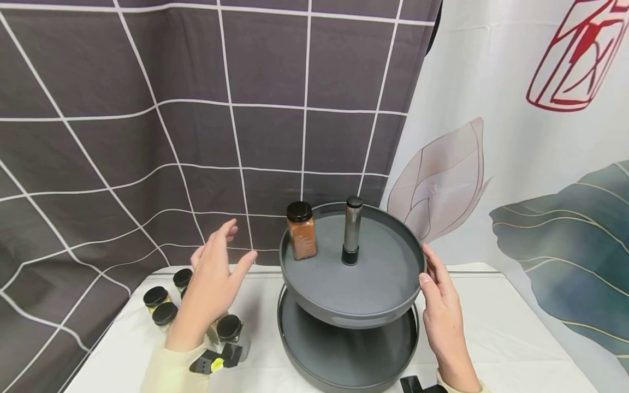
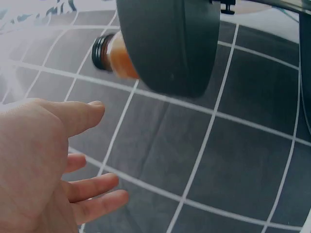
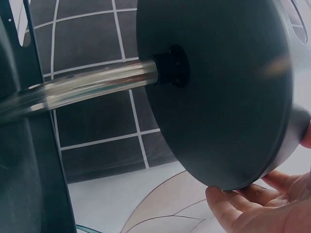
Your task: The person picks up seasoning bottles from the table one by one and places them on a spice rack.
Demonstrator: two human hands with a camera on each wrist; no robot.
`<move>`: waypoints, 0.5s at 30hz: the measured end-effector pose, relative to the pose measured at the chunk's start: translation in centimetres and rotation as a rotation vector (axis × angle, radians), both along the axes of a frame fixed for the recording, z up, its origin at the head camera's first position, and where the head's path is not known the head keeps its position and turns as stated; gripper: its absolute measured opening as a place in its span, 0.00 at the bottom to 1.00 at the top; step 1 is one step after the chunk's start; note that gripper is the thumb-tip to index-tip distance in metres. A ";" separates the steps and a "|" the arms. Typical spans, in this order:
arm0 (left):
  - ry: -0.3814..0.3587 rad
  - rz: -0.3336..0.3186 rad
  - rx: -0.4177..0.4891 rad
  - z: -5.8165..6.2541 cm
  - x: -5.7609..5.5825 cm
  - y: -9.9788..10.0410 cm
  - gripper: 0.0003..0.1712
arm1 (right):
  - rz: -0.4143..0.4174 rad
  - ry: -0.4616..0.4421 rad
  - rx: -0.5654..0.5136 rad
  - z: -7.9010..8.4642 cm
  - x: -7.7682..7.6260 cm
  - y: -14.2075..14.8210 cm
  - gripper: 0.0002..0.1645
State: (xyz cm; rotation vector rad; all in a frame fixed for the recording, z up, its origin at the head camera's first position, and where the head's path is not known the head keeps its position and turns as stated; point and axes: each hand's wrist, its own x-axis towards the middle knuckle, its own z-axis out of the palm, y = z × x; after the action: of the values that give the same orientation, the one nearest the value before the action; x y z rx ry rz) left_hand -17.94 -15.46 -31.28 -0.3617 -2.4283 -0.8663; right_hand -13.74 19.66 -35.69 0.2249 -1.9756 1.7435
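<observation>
Nearest, a lower tray (image 1: 344, 355) stands right of black-lidded jars (image 1: 164, 313). Beyond, the right hand (image 1: 444, 308) grips the upper tray (image 1: 383, 278) by its right rim — the left hand (image 1: 211, 284) hovers free, fingers apart — and a spice jar (image 1: 302, 237) stands on that tray's left.

Head view from above, facing forward and down to round grey two-tier tray (image 1: 380, 284), wrist views nearer and lower, both sharing white-lined dark-grey fabric (image 2: 160, 141)

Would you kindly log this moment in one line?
left hand: empty | right hand: holds upper tray | orange jar: on upper tray
</observation>
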 end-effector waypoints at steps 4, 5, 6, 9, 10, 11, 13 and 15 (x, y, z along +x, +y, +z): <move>-0.019 0.036 0.001 -0.8 0.8 -1.3 0.36 | 0.004 0.007 -0.002 0.0 0.0 0.0 0.26; -0.026 0.045 0.003 -1.1 1.0 -1.6 0.35 | -0.002 0.009 0.007 0.0 0.0 0.0 0.26; -0.032 0.054 0.002 -1.3 1.2 -1.9 0.35 | -0.007 0.012 0.009 0.0 0.0 0.0 0.26; -0.048 0.082 -0.001 -2.0 1.9 -2.6 0.34 | -0.013 0.027 0.017 -0.1 -0.1 0.0 0.26; -0.052 0.089 -0.001 -2.2 2.1 -2.9 0.34 | -0.010 0.036 0.012 -0.1 0.0 -0.1 0.26; -0.053 0.096 -0.005 -2.4 2.3 -3.1 0.33 | -0.005 0.046 0.005 -0.1 0.0 -0.1 0.26; -0.056 0.107 -0.008 -2.9 2.8 -3.5 0.32 | 0.011 0.066 -0.018 -0.1 0.0 -0.1 0.26; -0.059 0.120 -0.007 -3.5 3.2 -3.9 0.31 | 0.021 0.080 -0.034 -0.1 0.0 -0.1 0.26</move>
State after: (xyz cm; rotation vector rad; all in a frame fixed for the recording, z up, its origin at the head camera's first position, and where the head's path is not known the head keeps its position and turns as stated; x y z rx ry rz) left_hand -14.74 -19.34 -34.75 -0.1934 -2.4794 -0.8268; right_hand -13.79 19.53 -35.78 0.3008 -1.8918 1.7520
